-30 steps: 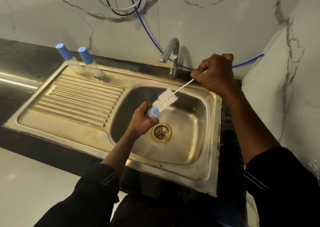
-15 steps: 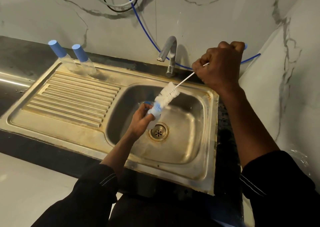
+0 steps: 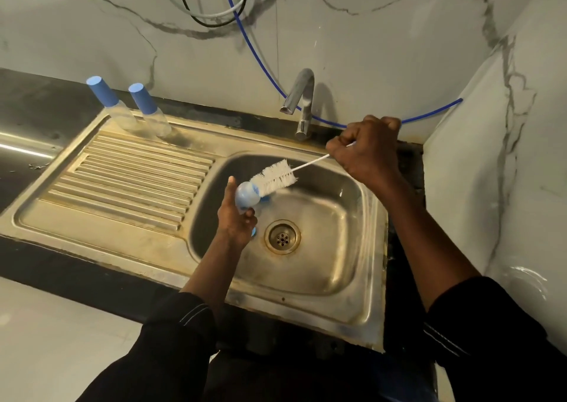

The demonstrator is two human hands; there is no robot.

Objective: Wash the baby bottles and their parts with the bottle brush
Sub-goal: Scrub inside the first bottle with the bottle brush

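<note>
Over the steel sink basin (image 3: pixel 352 211), my left hand (image 3: pixel 234 220) grips a small blue bottle part (image 3: pixel 245 195). My right hand (image 3: pixel 366 153) is closed on the thin white handle of the bottle brush (image 3: pixel 274 179), whose white bristle head rests against the top of the blue part. Two clear baby bottles with blue caps, one (image 3: pixel 107 101) left of the other (image 3: pixel 148 107), stand at the back of the ribbed draining board (image 3: pixel 129 180).
A chrome tap (image 3: pixel 302 101) stands behind the basin, with no water running. The drain (image 3: pixel 282 236) lies just right of my left hand. Cables and a blue hose (image 3: pixel 245 42) hang on the marble wall. A wall corner closes off the right side.
The right hand has dropped and drawn the brush back, so the bristle head now lies outside against the blue part's top. The left hand has turned the part, showing its rounded side.
</note>
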